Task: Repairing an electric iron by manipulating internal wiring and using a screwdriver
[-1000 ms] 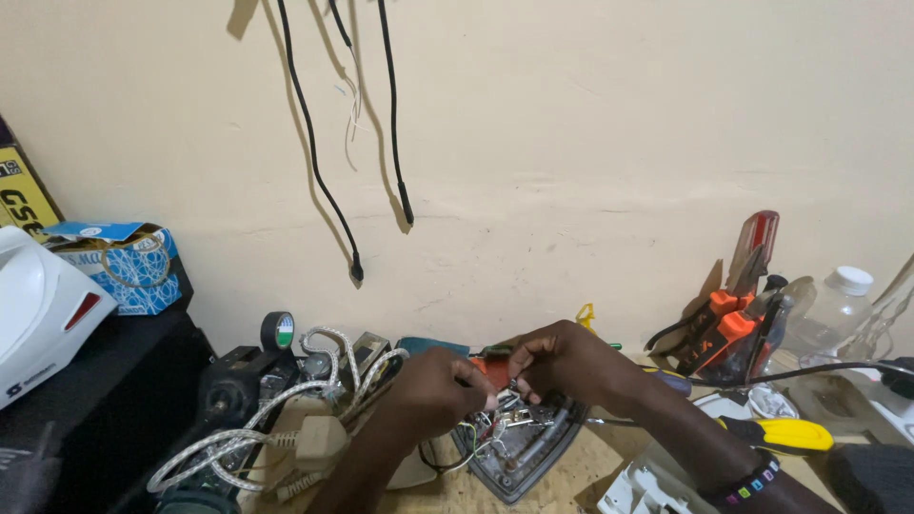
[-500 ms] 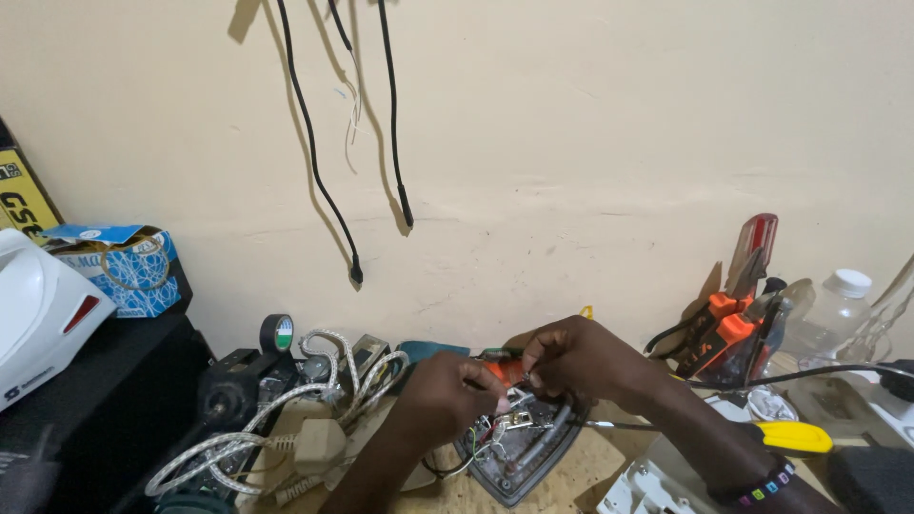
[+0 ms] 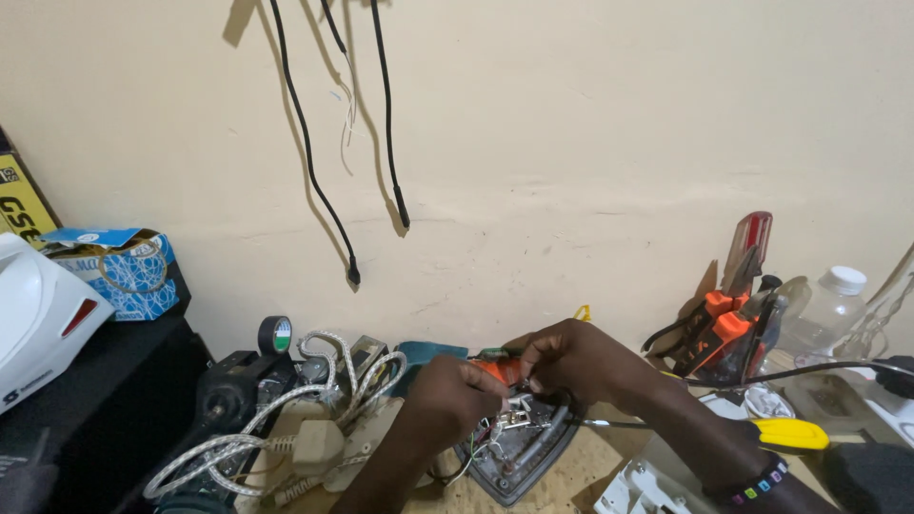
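Observation:
A bare metal iron soleplate (image 3: 519, 457) with exposed wires lies on the wooden bench at the bottom centre. Both hands meet just above it. My left hand (image 3: 447, 395) pinches the thin wires near the plate's rear. My right hand (image 3: 576, 362) grips a small orange-handled tool (image 3: 497, 369) whose tip points toward the left hand. A beaded bracelet (image 3: 752, 490) sits on my right wrist.
A coiled white braided cord (image 3: 286, 419) and a roll of black tape (image 3: 275, 335) lie left. A yellow-handled screwdriver (image 3: 785, 435) rests right, by a holder of tools (image 3: 728, 324) and a plastic bottle (image 3: 824, 309). Black cables (image 3: 314, 190) hang down the wall.
Both hands have shifted slightly while staying together over the soleplate; the orange tool now shows more between them. The camera view has barely moved.

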